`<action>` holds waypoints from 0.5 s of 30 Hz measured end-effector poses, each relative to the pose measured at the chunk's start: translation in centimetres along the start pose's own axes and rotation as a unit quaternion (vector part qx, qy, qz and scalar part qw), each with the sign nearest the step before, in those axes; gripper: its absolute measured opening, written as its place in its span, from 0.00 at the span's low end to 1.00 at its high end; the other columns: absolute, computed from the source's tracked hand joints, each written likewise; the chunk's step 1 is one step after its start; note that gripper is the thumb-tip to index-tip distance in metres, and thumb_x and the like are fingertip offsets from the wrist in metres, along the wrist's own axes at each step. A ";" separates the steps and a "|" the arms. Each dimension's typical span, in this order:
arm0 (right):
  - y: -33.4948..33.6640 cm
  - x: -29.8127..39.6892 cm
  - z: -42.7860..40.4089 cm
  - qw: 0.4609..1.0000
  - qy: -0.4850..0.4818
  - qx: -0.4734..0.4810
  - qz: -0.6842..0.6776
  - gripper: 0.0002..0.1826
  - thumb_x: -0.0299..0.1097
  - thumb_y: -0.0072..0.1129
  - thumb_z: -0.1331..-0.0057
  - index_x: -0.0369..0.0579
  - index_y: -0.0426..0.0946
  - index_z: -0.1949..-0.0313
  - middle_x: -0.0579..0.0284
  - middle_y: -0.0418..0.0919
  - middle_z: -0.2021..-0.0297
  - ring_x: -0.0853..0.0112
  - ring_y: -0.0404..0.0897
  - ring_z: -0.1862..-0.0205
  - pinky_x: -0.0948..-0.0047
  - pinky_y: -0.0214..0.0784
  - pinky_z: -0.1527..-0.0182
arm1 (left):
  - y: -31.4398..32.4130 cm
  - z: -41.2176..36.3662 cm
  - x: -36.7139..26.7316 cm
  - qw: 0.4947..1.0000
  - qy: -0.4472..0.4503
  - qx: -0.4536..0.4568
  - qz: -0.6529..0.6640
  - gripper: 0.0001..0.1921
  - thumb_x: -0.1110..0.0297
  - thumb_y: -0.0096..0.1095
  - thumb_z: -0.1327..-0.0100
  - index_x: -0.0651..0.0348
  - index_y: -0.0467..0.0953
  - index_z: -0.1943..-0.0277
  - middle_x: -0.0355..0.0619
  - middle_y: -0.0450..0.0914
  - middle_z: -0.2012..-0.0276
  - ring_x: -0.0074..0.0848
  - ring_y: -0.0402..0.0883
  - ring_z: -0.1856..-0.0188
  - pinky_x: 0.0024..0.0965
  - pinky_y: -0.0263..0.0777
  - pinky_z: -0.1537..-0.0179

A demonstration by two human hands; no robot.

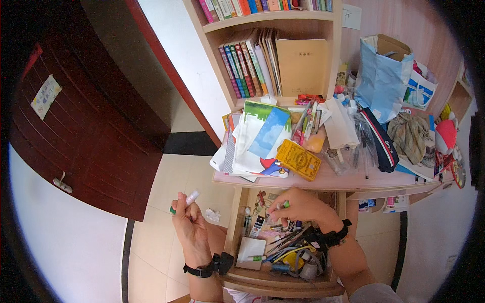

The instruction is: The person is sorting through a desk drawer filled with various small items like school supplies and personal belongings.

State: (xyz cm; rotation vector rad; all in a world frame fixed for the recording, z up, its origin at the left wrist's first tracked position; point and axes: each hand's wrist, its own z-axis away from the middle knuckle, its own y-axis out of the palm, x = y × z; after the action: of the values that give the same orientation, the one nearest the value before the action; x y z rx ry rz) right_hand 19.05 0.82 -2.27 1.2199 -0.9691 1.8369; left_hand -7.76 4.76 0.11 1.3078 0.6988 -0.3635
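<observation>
Left of the open drawer (233, 235), my left hand (192, 227) is raised and grips a small whitish tube (192, 196) with a green end. My right hand (299, 208) hangs over the drawer's far part, its fingers closed around a small green-and-white item (285, 204), mostly hidden by the hand. Beneath it lie pens, pencils and loose stationery. At the near left of the drawer a white pad (250, 248) has a green-capped tube (258, 258) across its edge. Close to the drawer's front are a blue roll (280, 267) and a yellow round object (292, 260).
The desk (235, 181) above the drawer bears stacked papers (246, 147), a yellow booklet (299, 160), a dark pencil case (380, 142) and a blue paper bag (384, 75). A bookshelf (265, 22) rises behind. At left stands a dark wooden door (87, 151); crumpled paper (213, 214) lies on the floor.
</observation>
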 end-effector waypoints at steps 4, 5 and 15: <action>-0.2 -0.2 0.1 0.999 -0.032 -0.008 -0.032 0.09 0.27 0.63 0.42 0.34 0.79 0.63 0.58 0.81 0.73 0.76 0.80 0.79 0.79 0.67 0.78 | -0.2 -0.1 0.0 1.000 0.010 0.005 -0.008 0.15 0.72 0.55 0.32 0.55 0.63 0.75 0.34 0.60 0.81 0.14 0.49 0.83 0.19 0.45 0.83; -0.2 -0.5 0.1 0.998 -0.034 -0.017 -0.051 0.10 0.27 0.65 0.43 0.34 0.78 0.64 0.56 0.82 0.72 0.76 0.79 0.80 0.79 0.67 0.79 | -0.3 -0.2 -0.1 1.000 0.018 -0.003 -0.010 0.15 0.72 0.55 0.32 0.55 0.63 0.76 0.34 0.60 0.81 0.14 0.49 0.83 0.19 0.45 0.83; 0.0 0.6 0.6 0.996 0.014 -0.085 -0.008 0.17 0.30 0.71 0.48 0.28 0.76 0.66 0.49 0.81 0.72 0.76 0.74 0.87 0.78 0.61 0.87 | -0.4 -0.2 -0.6 0.999 0.049 0.008 -0.008 0.18 0.74 0.56 0.33 0.52 0.60 0.78 0.34 0.59 0.82 0.15 0.49 0.83 0.19 0.44 0.83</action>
State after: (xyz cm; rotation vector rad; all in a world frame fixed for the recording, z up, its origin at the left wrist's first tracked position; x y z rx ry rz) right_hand 19.08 0.42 -1.56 1.0919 -1.0739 1.7173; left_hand -8.53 4.81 0.21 1.3417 0.7903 -0.3213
